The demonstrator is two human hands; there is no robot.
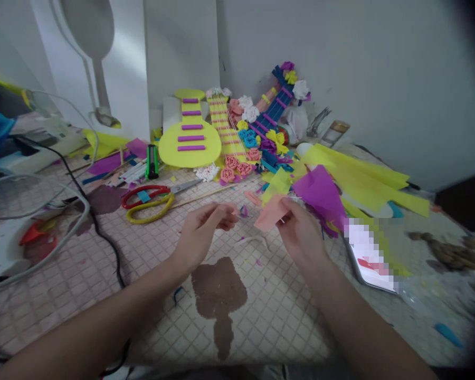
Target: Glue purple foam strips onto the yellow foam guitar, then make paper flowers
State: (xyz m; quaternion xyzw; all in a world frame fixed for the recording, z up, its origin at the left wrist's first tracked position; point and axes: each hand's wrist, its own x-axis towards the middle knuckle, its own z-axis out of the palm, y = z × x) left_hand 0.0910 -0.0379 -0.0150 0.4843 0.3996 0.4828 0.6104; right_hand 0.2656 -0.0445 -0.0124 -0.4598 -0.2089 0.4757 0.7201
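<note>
My right hand [298, 227] pinches a piece of peach-pink crepe paper [269, 214] between thumb and fingers, held just above the table. To its left, my left hand [206, 224] is closed, fingertips pressed together on what looks like a small scrap of pink paper [233, 208], mostly hidden by the fingers. The two hands are apart. Small paper shreds lie on the tabletop between them, with another pink paper strip [252, 198] behind. Scissors [150, 203] with red and yellow handles rest beyond my left hand, beside a thin wooden stick [201, 198].
Behind stand a yellow guitar-shaped cutout [190, 142] with purple bars and paper-flower decorations [247, 140]. Purple paper [320, 195], yellow paper sheets [352, 169] and a phone [370, 258] lie right. A green box cutter [152, 161], a black cable [98, 227] and a glue gun [10, 243] lie left.
</note>
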